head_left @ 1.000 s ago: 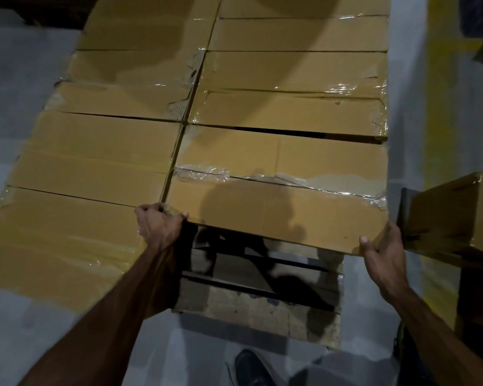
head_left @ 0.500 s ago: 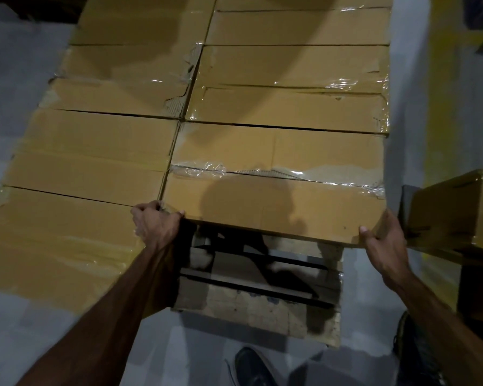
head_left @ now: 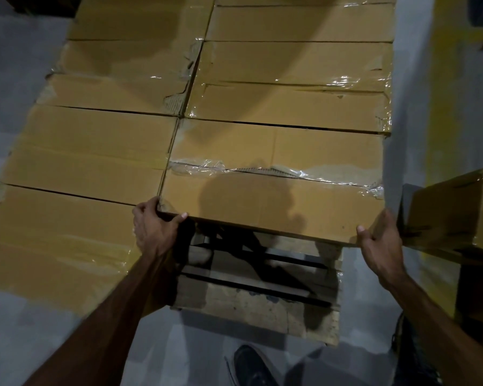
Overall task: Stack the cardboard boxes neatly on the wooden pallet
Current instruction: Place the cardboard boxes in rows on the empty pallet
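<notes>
Brown corrugated cardboard, taped along its centre seam with clear film that has wrinkled and partly lifted: this is the box (head_left: 273, 188) now in hand, lying flat in the right-hand column of the stack, its far edge against the next box (head_left: 290, 104) and its near edge overhanging the bare slats of the wooden pallet (head_left: 257, 307). The left hand (head_left: 154, 228) grips the near left corner, fingers curled over the edge beside the neighbouring box (head_left: 59, 235) of the left column; the right hand (head_left: 379, 240) clasps the near right corner, thumb on top and fingers underneath. Judged from its long, shallow form, the box is probably stiff along its edges but liable to sag or twist at mid-span, so the two corners are the soundest places to hold. Its weight cannot be read here, though two hands suggest some load. The tape offers a slick patch and the torn paper nearby marks weak skin; both are best avoided. Another box (head_left: 455, 210) sits tilted close to the right hand, and a shoe (head_left: 251, 366) shows on the grey floor (head_left: 17, 79) below.
</notes>
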Demonstrator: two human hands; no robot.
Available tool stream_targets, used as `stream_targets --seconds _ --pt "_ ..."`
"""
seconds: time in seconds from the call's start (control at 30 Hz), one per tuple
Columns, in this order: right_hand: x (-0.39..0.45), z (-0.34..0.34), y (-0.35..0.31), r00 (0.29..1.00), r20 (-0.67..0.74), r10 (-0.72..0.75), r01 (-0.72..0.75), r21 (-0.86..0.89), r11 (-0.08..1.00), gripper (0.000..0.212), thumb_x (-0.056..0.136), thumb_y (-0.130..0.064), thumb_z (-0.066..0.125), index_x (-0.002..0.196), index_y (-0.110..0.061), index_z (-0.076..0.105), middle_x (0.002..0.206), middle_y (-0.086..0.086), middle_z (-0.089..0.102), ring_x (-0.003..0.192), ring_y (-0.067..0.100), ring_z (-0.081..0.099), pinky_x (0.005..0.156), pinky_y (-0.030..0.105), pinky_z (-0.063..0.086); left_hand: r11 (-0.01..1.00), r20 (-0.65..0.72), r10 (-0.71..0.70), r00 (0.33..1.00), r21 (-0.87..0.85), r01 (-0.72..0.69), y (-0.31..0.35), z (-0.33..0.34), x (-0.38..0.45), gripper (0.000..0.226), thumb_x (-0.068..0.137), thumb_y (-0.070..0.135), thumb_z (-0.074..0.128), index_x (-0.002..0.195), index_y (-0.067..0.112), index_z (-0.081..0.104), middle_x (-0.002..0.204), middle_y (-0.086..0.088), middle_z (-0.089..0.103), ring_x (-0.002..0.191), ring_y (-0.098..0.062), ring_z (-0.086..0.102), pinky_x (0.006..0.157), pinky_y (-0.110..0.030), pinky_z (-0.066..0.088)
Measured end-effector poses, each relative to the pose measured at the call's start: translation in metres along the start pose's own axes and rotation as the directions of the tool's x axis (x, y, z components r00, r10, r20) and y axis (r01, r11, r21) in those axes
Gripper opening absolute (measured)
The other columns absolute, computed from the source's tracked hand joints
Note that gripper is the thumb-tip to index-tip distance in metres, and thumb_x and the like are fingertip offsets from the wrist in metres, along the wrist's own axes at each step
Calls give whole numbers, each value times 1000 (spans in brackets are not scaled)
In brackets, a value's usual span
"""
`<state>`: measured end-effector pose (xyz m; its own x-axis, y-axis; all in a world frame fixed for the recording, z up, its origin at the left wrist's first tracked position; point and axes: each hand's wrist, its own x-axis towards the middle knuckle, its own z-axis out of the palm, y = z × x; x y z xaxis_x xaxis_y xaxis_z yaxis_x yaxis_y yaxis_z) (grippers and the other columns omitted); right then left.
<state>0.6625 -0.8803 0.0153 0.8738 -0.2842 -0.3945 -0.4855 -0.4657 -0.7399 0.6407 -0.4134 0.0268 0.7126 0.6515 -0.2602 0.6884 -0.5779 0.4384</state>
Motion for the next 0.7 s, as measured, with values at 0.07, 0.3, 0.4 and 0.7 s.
stream_targets --seconds 0.07,0.3,0.4,0.7 --pt "0 -1 -1 1000 11 -4 5 -29 1000 57 104 -10 61 153 -6 33 150 22 47 139 40 44 111 57 40 999 -26 25 999 32 -24 1 0 -3 86 77 50 88 149 22 51 147 -15 44 135 -41 48 110 -61 44" --pt "3 -2 2 999 28 -39 42 -107 993 51 104 -11 61 146 -1 34 139 28 48 127 44 48 103 59 45 986 -11 99 995 139 -96 -2 1 -6 74 84 59 78 143 19 57 140 -18 45 126 -43 51 102 -61 49" --pt "5 2 5 999 29 -29 33 -117 993 49 105 -19 60 144 -11 32 137 21 50 127 40 50 104 60 47 979 -12 118 993 170 -114 -4 2 -5 76 85 66 72 142 18 57 139 -19 46 125 -43 52 100 -61 50" --pt "8 -3 -3 996 83 -23 40 -210 977 39 106 -21 56 137 -9 35 128 18 51 113 35 54 91 57 51 977 -10 105 994 187 -101 -1 1 -5 76 87 66 70 143 16 56 137 -21 46 122 -45 54 98 -61 52"
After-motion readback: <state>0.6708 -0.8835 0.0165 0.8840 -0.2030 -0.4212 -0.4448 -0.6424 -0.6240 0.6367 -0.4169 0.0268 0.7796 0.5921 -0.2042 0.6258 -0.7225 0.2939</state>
